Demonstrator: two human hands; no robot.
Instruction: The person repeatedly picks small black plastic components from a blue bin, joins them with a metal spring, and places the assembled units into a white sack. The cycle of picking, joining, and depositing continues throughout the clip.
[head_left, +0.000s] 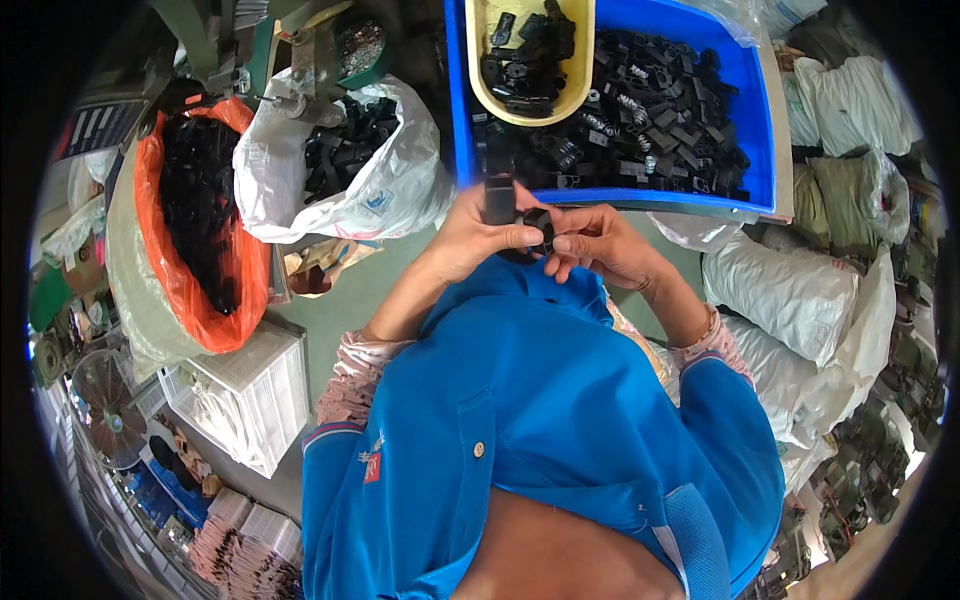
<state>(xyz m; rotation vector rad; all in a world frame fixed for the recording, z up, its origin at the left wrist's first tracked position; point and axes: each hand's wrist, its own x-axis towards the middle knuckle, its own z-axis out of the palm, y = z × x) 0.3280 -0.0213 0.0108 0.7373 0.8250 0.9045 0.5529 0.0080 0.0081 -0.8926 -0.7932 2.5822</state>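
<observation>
My left hand (465,238) is closed on a black plastic part (500,198) that stands up from between thumb and fingers. A smaller, rounded black piece (540,229) lies against my left thumb tip. From the other side, my right hand (612,246) closes thumb and fingers on this rounded piece. Whether the two black pieces are joined cannot be made out. Both hands are in front of my blue shirt, just below the near edge of a blue bin (640,200). The bin holds many black plastic parts (680,130) and several metal springs (632,108).
A yellow tray (584,85) with black parts rests over the bin's left side. Left of it are a white sack (275,180) of black parts, an orange-lined sack (258,290) and a white crate (285,385). Filled white sacks (785,295) lie on the right.
</observation>
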